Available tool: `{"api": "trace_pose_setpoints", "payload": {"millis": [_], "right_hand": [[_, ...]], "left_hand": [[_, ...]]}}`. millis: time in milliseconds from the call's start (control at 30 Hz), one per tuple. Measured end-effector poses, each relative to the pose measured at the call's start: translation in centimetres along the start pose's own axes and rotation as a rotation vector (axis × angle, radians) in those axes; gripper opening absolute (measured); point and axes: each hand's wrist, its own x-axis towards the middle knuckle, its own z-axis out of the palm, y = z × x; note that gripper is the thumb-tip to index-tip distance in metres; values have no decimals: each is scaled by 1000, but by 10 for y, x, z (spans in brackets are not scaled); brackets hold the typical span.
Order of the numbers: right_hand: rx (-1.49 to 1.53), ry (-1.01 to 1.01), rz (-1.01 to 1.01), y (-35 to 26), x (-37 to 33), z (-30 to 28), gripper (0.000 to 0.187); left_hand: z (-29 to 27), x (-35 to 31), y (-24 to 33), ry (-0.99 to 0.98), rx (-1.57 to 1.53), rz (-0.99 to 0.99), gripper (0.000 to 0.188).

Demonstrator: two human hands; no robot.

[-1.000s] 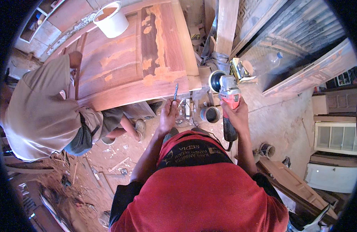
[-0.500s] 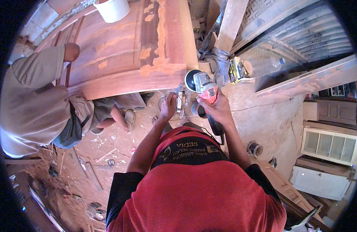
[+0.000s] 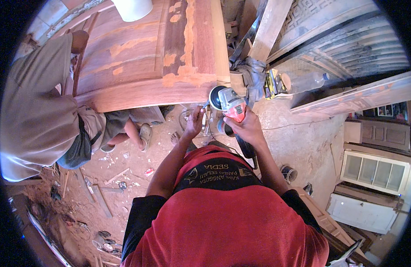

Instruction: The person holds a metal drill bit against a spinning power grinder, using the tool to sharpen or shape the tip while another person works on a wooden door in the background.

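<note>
Angle grinder (image 3: 233,107) was mid-scene in our right hand, just off the near right corner of a reddish wooden panel (image 3: 129,60). Right hand (image 3: 250,127): wrapped round the tool's body, fingers curled. Tool head pointed far and a bit left, tail end near and right. Disc (image 3: 217,97) sat at the far left end of the head.

Left hand (image 3: 194,121): mostly closed, slim drill bit (image 3: 206,106) pinched at the fingertips. Bit angled far and right, right up by the disc's near left edge. We couldn't tell if the two touched; too small.

We had a round tin (image 3: 221,127) partly hidden behind the right hand. Panel carried orange patches, plus a white bucket (image 3: 134,8) at its far side, cut by the view's edge.

Far right of the tool: grey cloth (image 3: 253,73), then a yellow-and-black box (image 3: 272,84), then a clear bottle (image 3: 310,82).

On our left, a co-worker (image 3: 40,120) in a grey-brown top was beside the panel, one arm up by its left edge. On our right, a white glazed frame (image 3: 374,171) stood far of a white board (image 3: 361,212).
</note>
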Motion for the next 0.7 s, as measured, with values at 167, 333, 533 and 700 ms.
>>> {"api": "trace_pose_setpoints", "payload": {"millis": [167, 333, 533, 700], "right_hand": [[-64, -36, -3, -6, -1, -1, 65], [-158, -73, 8, -14, -3, -2, 69], [-184, -90, -17, -9, -3, 0, 73], [-222, -129, 37, -23, -5, -5, 74]], "left_hand": [[-4, 2, 4, -28, -77, 13, 22], [-7, 0, 2, -61, -33, -22, 27], [-7, 2, 15, -24, -16, 3, 26], [-8, 2, 20, -43, -61, -31, 21]]}}
